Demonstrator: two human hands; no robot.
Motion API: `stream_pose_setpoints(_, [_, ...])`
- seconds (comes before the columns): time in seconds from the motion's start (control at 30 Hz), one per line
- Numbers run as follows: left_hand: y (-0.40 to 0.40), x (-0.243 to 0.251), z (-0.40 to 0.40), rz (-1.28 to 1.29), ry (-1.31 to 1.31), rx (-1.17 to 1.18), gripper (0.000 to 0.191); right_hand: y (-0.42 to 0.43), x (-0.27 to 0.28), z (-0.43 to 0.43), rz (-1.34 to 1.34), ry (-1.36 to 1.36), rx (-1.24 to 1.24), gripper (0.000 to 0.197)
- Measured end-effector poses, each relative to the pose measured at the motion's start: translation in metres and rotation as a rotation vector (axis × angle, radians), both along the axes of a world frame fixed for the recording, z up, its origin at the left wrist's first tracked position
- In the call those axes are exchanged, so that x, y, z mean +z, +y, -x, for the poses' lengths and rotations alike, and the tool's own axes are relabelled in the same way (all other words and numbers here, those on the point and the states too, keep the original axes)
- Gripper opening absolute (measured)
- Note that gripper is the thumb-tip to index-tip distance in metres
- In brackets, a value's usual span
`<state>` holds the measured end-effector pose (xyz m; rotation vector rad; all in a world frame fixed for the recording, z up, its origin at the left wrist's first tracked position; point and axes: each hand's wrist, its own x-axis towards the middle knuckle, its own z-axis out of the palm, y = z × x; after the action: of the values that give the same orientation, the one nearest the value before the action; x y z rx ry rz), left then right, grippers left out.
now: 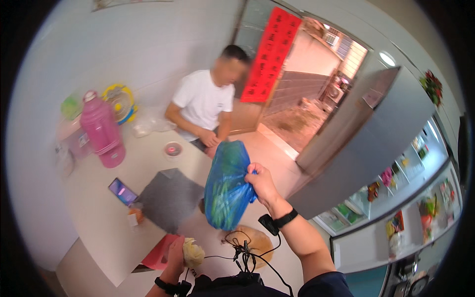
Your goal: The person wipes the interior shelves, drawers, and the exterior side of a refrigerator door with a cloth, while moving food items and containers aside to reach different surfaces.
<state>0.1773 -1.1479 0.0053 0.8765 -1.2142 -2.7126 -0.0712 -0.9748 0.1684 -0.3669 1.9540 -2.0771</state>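
Note:
My right hand [261, 182] grips the gathered side of a blue plastic bag [227, 193], held up in front of me. Long green vegetables show through its thin film. Low in the view, my left hand [176, 254] is closed around a pale yellow crumpled bundle [193, 252], which could be leaves or wrapping. A red-pink sheet or bag [157, 256] lies behind that hand, at the table edge. Both wrists wear black straps, and dark cables [245, 252] hang before my body.
A white table [92, 222] holds a pink thermos [100, 126], a phone [123, 191], a grey cloth [169, 198] and a round container [173, 149]. A person in a white shirt [204, 96] sits beyond. An open refrigerator [400, 170] stands right; a tan animal [256, 241] is below.

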Motion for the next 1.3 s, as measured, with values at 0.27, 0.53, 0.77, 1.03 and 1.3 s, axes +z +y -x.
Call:
stream_pose_setpoints(0.27, [0.149, -0.003, 0.011, 0.257, 0.08, -0.259, 0.015, 0.276, -0.019, -0.104, -0.185, 0.061, -0.127, 0.009])
stream_pose_setpoints(0.53, [0.409, 0.011, 0.022, 0.231, 0.185, -0.494, 0.019, 0.551, -0.047, -0.203, -0.291, -0.07, -0.492, 0.009])
stream_pose_setpoints(0.77, [0.594, 0.062, 0.04, 0.233, 0.234, -0.754, 0.02, 0.729, -0.069, -0.217, 0.0, -0.123, -0.894, 0.017])
stream_pose_setpoints(1.03, [0.702, 0.015, 0.119, 0.223, 0.167, -0.792, 0.025, 0.87, -0.101, -0.156, 0.143, -0.122, -1.005, 0.016])
stream_pose_setpoints(1.3, [0.834, 0.008, 0.212, 0.311, 0.135, -0.769, 0.022, 0.987, -0.114, -0.042, 0.031, -0.178, -0.978, 0.016])
